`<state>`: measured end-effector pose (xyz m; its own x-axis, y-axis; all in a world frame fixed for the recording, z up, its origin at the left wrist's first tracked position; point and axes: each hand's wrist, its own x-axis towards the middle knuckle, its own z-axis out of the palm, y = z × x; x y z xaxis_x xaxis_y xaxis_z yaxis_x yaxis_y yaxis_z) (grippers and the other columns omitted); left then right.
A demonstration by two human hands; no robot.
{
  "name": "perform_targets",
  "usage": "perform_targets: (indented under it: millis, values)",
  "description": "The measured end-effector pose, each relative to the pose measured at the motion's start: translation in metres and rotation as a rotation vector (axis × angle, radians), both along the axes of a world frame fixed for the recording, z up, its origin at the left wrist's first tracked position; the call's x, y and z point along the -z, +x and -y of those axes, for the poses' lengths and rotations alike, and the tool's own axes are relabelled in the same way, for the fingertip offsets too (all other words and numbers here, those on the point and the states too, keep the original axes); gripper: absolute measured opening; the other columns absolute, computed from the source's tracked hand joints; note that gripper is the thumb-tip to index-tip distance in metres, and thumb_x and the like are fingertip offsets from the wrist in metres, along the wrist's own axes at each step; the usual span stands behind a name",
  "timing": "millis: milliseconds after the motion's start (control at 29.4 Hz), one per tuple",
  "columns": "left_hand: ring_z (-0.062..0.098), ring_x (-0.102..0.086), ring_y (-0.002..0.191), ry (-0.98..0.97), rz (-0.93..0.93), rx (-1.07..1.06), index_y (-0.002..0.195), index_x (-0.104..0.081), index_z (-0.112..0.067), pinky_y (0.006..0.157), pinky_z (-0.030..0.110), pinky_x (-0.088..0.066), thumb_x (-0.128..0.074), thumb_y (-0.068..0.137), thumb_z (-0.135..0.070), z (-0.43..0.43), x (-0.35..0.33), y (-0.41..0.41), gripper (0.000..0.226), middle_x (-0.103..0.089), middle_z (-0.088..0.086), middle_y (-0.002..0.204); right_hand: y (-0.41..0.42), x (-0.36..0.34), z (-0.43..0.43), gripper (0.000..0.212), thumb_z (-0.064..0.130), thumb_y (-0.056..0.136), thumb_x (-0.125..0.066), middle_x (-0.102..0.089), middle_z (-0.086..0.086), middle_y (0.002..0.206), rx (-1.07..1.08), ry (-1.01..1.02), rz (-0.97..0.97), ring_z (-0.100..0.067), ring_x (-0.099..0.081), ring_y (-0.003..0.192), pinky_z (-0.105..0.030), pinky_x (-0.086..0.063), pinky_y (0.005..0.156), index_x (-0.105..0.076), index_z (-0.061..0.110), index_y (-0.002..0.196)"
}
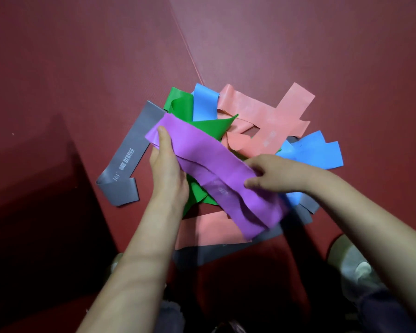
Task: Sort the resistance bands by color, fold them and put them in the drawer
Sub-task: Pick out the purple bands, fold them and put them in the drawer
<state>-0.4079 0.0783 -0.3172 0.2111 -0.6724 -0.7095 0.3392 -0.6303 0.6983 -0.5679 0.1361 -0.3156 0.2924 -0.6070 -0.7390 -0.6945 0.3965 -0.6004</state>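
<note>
A heap of resistance bands lies on the dark red floor mat. On top is a purple band, folded into several layers and running from upper left to lower right. My left hand grips its upper left end, thumb on top. My right hand pinches its right side near the middle. Under it lie a green band, pink bands, blue bands and a grey band printed "ONE DEGREE", stretched out to the left. No drawer is in view.
A dark shadowed block fills the lower left. A seam in the mat runs diagonally toward the heap. My shoes and knees sit at the bottom edge, close to the heap.
</note>
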Motion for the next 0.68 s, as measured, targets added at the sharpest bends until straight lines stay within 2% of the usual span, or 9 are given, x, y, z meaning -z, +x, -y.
perform_targets:
  millis: [68,102,204,306,374,442,510,578,679]
  values:
    - [0.003,-0.062,0.064,0.009,0.008,0.015,0.111,-0.055,-0.017,0.064,0.019,-0.053,-0.041,0.095,-0.036,-0.001,-0.001,-0.001,0.028,-0.064,-0.005,0.084,-0.004,-0.002,0.001,0.007,0.014,0.084,-0.059,-0.068,-0.005,0.086,-0.035,0.116,0.105,-0.002,-0.055,0.070,-0.022,-0.046,0.070,-0.064,0.014,0.088]
    - [0.003,-0.062,0.062,0.016,0.007,0.024,0.111,-0.055,-0.019,0.062,0.019,-0.053,-0.041,0.095,-0.037,-0.002,-0.002,-0.001,0.028,-0.063,-0.006,0.081,-0.005,-0.004,0.001,0.010,0.015,0.084,-0.061,-0.062,0.004,0.072,-0.039,0.144,0.135,0.004,-0.049,0.057,-0.015,-0.043,0.061,-0.062,0.020,0.076]
    - [0.006,-0.060,0.067,0.026,0.021,0.056,0.111,-0.055,-0.020,0.064,0.022,-0.051,-0.041,0.094,-0.039,-0.003,-0.001,-0.001,0.029,-0.063,-0.006,0.082,-0.002,-0.001,-0.002,0.032,0.017,0.081,-0.065,-0.040,0.009,0.055,-0.020,0.174,0.157,-0.005,-0.038,0.049,-0.017,-0.033,0.050,-0.047,0.022,0.056]
    - [0.010,-0.060,0.069,0.014,0.033,0.054,0.104,-0.056,-0.020,0.068,0.027,-0.049,-0.041,0.095,-0.039,-0.003,0.001,0.000,0.025,-0.062,-0.005,0.081,-0.002,-0.004,-0.003,0.029,0.016,0.081,-0.066,-0.038,0.002,0.055,0.010,0.223,0.244,-0.010,-0.037,0.053,-0.025,-0.032,0.054,-0.049,0.017,0.057]
    - [0.012,-0.060,0.070,0.004,0.037,0.042,0.098,-0.056,-0.020,0.075,0.034,-0.050,-0.041,0.095,-0.038,-0.001,0.002,0.001,0.024,-0.062,-0.003,0.080,-0.007,-0.009,-0.001,0.007,0.012,0.081,-0.065,-0.055,-0.006,0.068,0.081,0.313,0.365,-0.014,-0.050,0.065,-0.029,-0.041,0.065,-0.064,0.006,0.078]
    - [0.008,-0.060,0.067,0.004,0.030,0.025,0.098,-0.056,-0.019,0.076,0.032,-0.051,-0.041,0.095,-0.037,0.001,0.002,0.002,0.024,-0.061,-0.003,0.080,-0.012,-0.014,0.001,0.017,0.010,0.081,-0.064,-0.060,-0.012,0.077,0.070,0.378,0.439,-0.017,-0.055,0.072,-0.026,-0.046,0.068,-0.063,-0.004,0.090]
    - [0.008,-0.061,0.070,0.013,0.007,0.030,0.109,-0.057,-0.014,0.075,0.028,-0.052,-0.040,0.095,-0.038,0.000,0.002,0.003,0.032,-0.062,0.000,0.085,-0.012,-0.016,0.000,0.017,0.013,0.081,-0.065,-0.053,0.001,0.059,0.009,0.387,0.436,-0.007,-0.048,0.055,-0.017,-0.040,0.056,-0.060,0.006,0.066]
    - [0.009,-0.061,0.069,0.031,-0.018,0.045,0.119,-0.055,-0.011,0.066,0.022,-0.054,-0.039,0.095,-0.039,-0.001,0.002,0.002,0.041,-0.062,0.001,0.085,-0.005,-0.013,-0.005,0.040,0.018,0.081,-0.065,-0.039,0.012,0.041,-0.057,0.438,0.372,-0.002,-0.038,0.041,-0.016,-0.033,0.048,-0.044,0.019,0.048]
    - [0.008,-0.061,0.066,0.044,-0.024,0.057,0.120,-0.054,-0.010,0.061,0.019,-0.053,-0.039,0.095,-0.039,-0.002,0.002,-0.002,0.041,-0.062,0.001,0.082,0.013,0.000,-0.016,0.044,0.023,0.083,-0.063,-0.040,0.008,0.035,-0.062,0.440,0.220,-0.001,-0.039,0.033,-0.018,-0.033,0.045,-0.036,0.018,0.050]
